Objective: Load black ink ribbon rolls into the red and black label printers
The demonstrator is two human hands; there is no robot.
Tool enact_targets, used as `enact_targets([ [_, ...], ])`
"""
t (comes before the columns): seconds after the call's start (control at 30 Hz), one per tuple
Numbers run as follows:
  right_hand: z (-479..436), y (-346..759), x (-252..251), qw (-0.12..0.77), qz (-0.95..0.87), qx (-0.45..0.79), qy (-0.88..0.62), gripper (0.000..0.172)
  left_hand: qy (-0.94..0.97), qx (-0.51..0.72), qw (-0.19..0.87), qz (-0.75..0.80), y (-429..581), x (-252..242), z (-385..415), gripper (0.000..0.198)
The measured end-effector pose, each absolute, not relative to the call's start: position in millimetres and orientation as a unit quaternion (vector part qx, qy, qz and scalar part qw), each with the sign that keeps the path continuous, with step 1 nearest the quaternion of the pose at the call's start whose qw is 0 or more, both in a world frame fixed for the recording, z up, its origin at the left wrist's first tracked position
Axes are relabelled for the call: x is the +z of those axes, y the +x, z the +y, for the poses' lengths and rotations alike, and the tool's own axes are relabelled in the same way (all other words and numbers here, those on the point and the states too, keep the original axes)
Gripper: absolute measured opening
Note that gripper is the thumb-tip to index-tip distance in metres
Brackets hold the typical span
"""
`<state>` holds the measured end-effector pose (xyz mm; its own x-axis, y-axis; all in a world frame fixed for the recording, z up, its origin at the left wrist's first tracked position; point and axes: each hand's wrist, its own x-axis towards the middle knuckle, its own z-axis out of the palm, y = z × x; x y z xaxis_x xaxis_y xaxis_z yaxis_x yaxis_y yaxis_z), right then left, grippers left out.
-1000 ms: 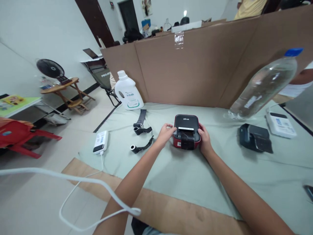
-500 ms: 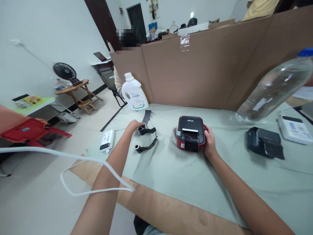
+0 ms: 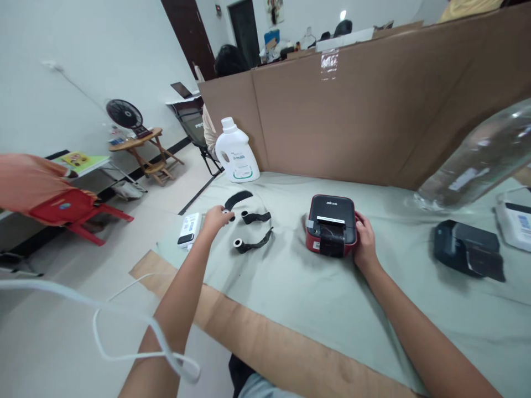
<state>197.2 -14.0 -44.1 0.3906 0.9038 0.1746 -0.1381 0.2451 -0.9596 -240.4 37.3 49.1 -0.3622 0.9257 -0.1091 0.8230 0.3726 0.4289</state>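
Note:
My left hand (image 3: 216,220) is closed on a small roll of black ribbon (image 3: 239,199), whose loose strip curves up and to the right. Just right of it lie a second black roll (image 3: 255,217) and, nearer to me, a third black roll with a pale core (image 3: 252,243), each with its tail unrolled on the cloth. A red and black label printer (image 3: 331,225) stands in the middle, a black strip hanging over its front. Against the printer's right side my right hand (image 3: 365,241) is wrapped, its fingers partly hidden behind the casing.
A white jug (image 3: 238,152) stands by the cardboard screen (image 3: 332,116). To the right are a black device (image 3: 468,249), a large clear bottle (image 3: 477,157) and a white box (image 3: 514,221). A white power bank (image 3: 189,229) lies at the left edge; a white cable (image 3: 136,318) hangs in front.
My left hand has moved left with a black roll, away from the second roll, and the strip now bends in an arc. My right hand stays on the printer. The whole view has shifted slightly.

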Motion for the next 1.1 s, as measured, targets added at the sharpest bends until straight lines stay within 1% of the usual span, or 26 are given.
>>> enact_targets([
  [0.03,-14,197,-43,0.682,-0.397,0.382,-0.48,0.049,0.551,0.118,0.158,0.811,-244,51,25,0.025],
  [0.17,-14,197,-43,0.685,-0.4,0.384,-0.472,0.047,0.56,0.025,0.164,0.811,-244,53,-13,0.03],
  [0.3,-12,198,-45,0.687,-0.397,0.387,-0.47,0.048,0.594,-0.003,0.13,0.794,-235,50,-26,0.031],
  [0.4,-12,199,-46,0.684,-0.398,0.382,-0.478,0.049,0.6,-0.008,0.12,0.791,-234,50,-28,0.036],
  [0.57,-11,201,-49,0.681,-0.403,0.377,-0.48,0.049,0.598,0.004,0.098,0.795,-246,54,-37,0.034],
  [0.8,-13,199,-44,0.682,-0.404,0.371,-0.484,0.048,0.549,0.057,0.113,0.826,-266,58,-55,0.034],
  [0.9,-15,197,-39,0.679,-0.406,0.364,-0.491,0.047,0.536,0.061,0.115,0.834,-273,58,-60,0.033],
  [1.0,-16,196,-36,0.678,-0.408,0.362,-0.493,0.046,0.535,0.079,0.097,0.835,-276,58,-63,0.03],
  [1.1,-16,196,-38,0.681,-0.401,0.374,-0.485,0.045,0.552,0.106,0.108,0.82,-276,56,-66,0.029],
])
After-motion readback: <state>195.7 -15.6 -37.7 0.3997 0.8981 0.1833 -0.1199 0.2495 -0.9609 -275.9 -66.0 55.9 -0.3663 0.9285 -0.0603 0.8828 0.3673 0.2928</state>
